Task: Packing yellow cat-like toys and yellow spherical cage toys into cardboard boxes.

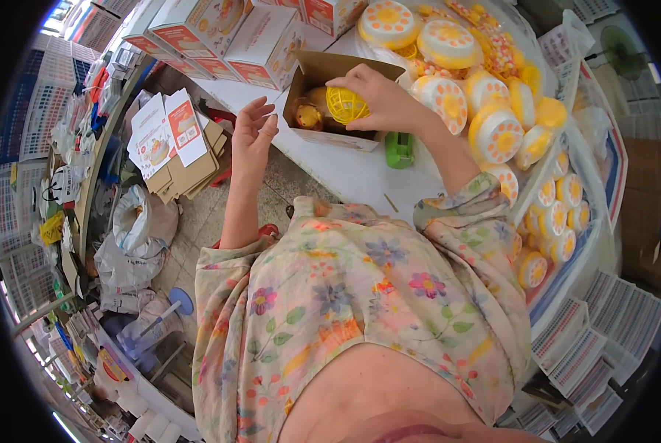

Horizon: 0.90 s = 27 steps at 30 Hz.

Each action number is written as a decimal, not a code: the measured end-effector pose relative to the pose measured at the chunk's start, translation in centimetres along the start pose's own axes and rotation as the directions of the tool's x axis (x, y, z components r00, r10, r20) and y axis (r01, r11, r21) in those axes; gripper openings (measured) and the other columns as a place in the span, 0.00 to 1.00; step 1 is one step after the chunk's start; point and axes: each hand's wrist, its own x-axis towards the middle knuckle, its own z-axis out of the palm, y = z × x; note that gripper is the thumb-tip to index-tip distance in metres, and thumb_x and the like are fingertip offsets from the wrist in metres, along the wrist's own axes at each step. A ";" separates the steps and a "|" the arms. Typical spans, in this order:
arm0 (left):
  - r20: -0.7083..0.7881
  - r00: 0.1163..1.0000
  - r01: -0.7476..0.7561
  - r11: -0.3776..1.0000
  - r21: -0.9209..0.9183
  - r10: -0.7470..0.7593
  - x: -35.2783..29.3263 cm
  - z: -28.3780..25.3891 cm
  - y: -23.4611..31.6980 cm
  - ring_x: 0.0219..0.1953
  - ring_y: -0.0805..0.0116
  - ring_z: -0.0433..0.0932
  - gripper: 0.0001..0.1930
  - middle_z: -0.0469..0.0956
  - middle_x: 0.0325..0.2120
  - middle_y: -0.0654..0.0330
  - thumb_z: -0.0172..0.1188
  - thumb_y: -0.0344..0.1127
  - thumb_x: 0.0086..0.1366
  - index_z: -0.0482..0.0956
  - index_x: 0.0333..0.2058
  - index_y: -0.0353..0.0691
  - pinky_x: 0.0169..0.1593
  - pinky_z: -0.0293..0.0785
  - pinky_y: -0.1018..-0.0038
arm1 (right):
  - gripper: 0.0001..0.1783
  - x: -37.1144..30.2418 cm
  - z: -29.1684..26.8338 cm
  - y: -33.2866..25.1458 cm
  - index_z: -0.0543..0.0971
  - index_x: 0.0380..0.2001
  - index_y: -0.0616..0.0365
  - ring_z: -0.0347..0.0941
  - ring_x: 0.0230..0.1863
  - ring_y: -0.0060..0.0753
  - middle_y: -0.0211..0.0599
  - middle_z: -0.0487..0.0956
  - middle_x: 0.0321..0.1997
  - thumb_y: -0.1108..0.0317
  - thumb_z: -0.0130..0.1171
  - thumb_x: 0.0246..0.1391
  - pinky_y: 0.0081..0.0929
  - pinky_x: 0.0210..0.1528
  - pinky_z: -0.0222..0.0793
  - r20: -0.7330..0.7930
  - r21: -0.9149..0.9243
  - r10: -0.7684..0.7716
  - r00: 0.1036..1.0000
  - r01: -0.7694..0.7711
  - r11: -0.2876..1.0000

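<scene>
An open cardboard box (349,139) stands on the white table, its flap raised at the back. Inside its left end lies a small yellow and orange toy (308,117), too small to make out fully. My right hand (378,96) grips a yellow lattice ball (346,105) at the box's opening, thumb in front and fingers over the top. My left hand (254,128) hovers just left of the box, fingers apart and holding nothing. A green tape dispenser (399,150) sits on the table to the right of the box's front corner.
Several closed printed boxes (264,46) stand at the back left. Round white and yellow toys (498,139) pile up on the right in clear plastic. Flat unfolded cartons (175,144) are stacked left of the table (338,175). White plastic bags (135,229) lie at the left.
</scene>
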 end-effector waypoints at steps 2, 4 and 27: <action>-0.038 0.999 0.000 0.999 0.035 0.002 0.0 -0.5 0.0 0.48 0.71 0.70 0.20 0.69 0.50 0.58 0.52 0.34 0.65 0.63 0.55 0.40 0.47 0.69 0.76 | 0.37 -0.3 1.5 0.7 0.69 0.53 0.47 0.64 0.53 0.41 0.39 0.69 0.49 0.65 0.69 0.35 0.33 0.54 0.63 0.049 -0.138 -0.023 0.999 0.029 0.990; -0.056 0.998 0.005 0.999 0.044 -0.002 0.0 -0.9 -0.2 0.48 0.71 0.70 0.20 0.69 0.50 0.58 0.52 0.34 0.66 0.64 0.55 0.40 0.48 0.69 0.76 | 0.36 -0.4 2.5 1.1 0.70 0.53 0.47 0.64 0.54 0.42 0.41 0.69 0.48 0.66 0.69 0.34 0.33 0.54 0.63 0.150 -0.396 -0.043 0.988 0.100 0.913; 0.093 0.993 0.101 0.945 -0.309 -0.076 7.3 2.8 -10.0 0.62 0.63 0.58 0.26 0.62 0.58 0.54 0.43 0.46 0.69 0.58 0.61 0.38 0.60 0.57 0.69 | 0.26 -5.3 9.4 7.1 0.63 0.56 0.66 0.62 0.59 0.43 0.53 0.66 0.57 0.63 0.48 0.58 0.32 0.62 0.53 -0.462 0.655 0.726 0.509 -0.356 0.667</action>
